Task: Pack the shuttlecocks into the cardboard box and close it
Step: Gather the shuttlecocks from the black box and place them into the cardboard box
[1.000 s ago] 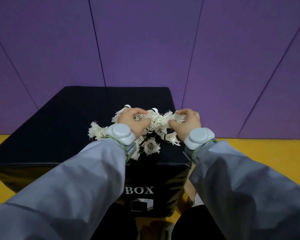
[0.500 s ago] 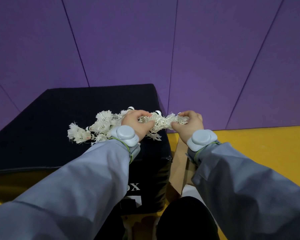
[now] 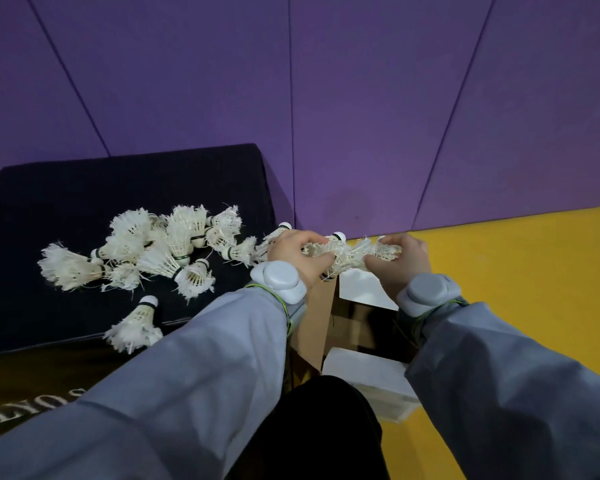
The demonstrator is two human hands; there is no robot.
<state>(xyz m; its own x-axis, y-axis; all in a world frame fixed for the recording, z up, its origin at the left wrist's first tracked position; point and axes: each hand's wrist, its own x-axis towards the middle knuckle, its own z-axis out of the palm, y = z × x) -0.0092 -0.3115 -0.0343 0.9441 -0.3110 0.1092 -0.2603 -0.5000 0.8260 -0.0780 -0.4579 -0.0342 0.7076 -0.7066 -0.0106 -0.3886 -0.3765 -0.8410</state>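
My left hand and my right hand together clasp a bunch of worn white shuttlecocks, held in the air just past the black block's right edge. Directly below them stands the open cardboard box on the floor, with brown flaps on its left and white flaps at its far and near sides; its inside is dark. A pile of several more shuttlecocks lies on the black padded block, and one lone shuttlecock rests near the block's front edge.
The purple padded wall stands close behind. Yellow floor stretches to the right of the box. White lettering shows on the block's front face at lower left. My dark trouser leg sits just in front of the box.
Both hands lifted a bunch of shuttlecocks off the black block and carried it right, over the open box. The view swung right, bringing the box and yellow floor into sight.
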